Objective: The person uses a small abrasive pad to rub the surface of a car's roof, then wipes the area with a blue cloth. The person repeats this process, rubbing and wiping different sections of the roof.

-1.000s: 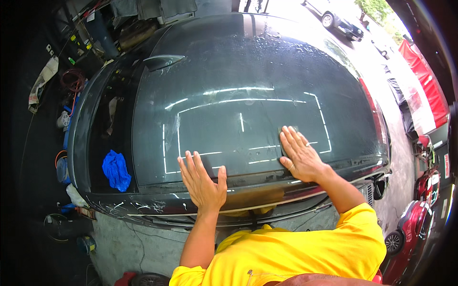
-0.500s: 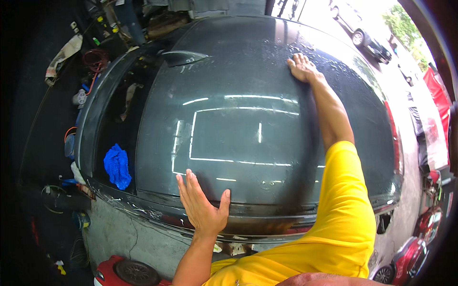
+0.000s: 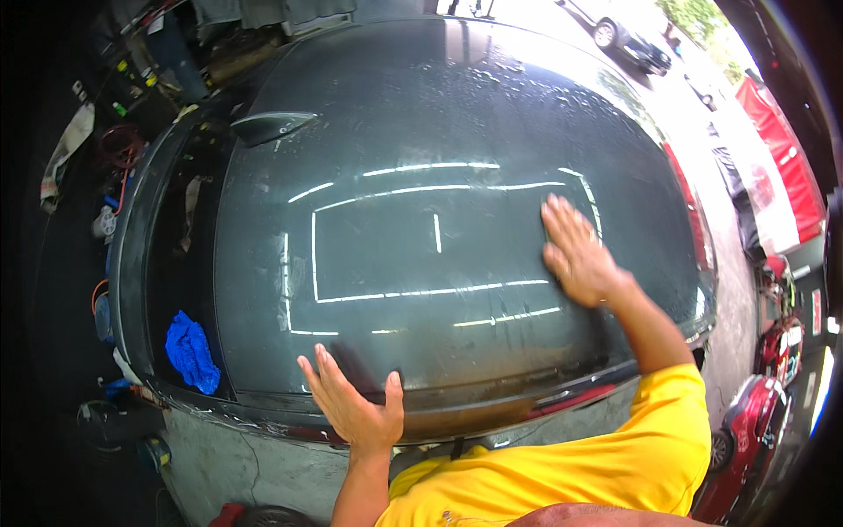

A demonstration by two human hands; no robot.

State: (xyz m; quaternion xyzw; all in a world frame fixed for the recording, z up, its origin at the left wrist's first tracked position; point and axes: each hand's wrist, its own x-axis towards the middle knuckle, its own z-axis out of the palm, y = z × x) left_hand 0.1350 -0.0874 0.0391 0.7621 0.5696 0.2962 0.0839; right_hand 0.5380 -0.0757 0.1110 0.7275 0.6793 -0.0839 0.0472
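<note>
A dark, glossy car roof (image 3: pixel 395 237) spreads across the view, with reflected light strips on it and water drops along its far right part. My right hand (image 3: pixel 580 252) lies flat on the right side of the roof, fingers stretched forward, holding nothing. Near the roof's close edge is my left hand (image 3: pixel 356 408), fingers spread and thumb apart, also without anything in it; whether its palm touches the car I cannot tell. A crumpled blue cloth (image 3: pixel 192 353) rests on the dark rear glass to the left, apart from both hands. Behind the cloth stands the roof's fin antenna (image 3: pixel 270 129).
Hoses (image 3: pixel 123 145) and small tools crowd the dark area left of the car. A red car (image 3: pixel 746 430) stands at the lower right, and a red and white sheet (image 3: pixel 781 158) hangs at the right. Another vehicle (image 3: pixel 619 35) is outside, beyond the far right.
My right hand has slid from the wet far part of the roof back toward me. The left hand stays spread near the close edge. The whole view has shifted somewhat.
</note>
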